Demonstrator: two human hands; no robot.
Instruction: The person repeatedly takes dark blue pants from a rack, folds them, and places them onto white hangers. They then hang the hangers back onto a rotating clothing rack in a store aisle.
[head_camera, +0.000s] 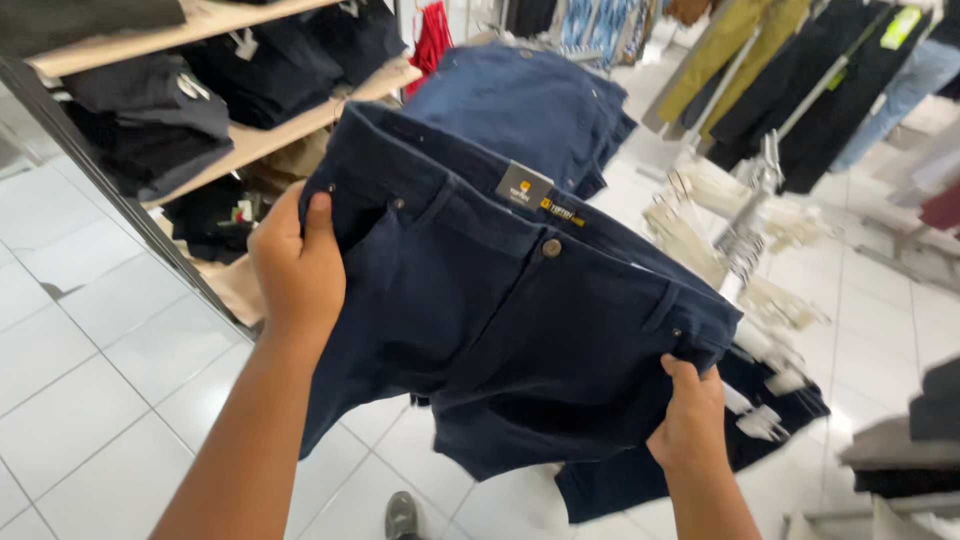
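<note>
Two hands hold navy trousers (500, 320) up by the waistband over white tile floor (90, 350): left hand (297, 265) clamped at one hip w/ thumb on front, right hand (688, 420) pinching opposite hip, shelves (260, 135) just behind.

Wooden shelves (300, 125) with folded clothes crowd left. Clothes rack (760, 170) and white hangers (700, 240) block right. Held-up navy trousers (500, 320) fill centre. Open tiled floor (90, 380) lower left.
</note>
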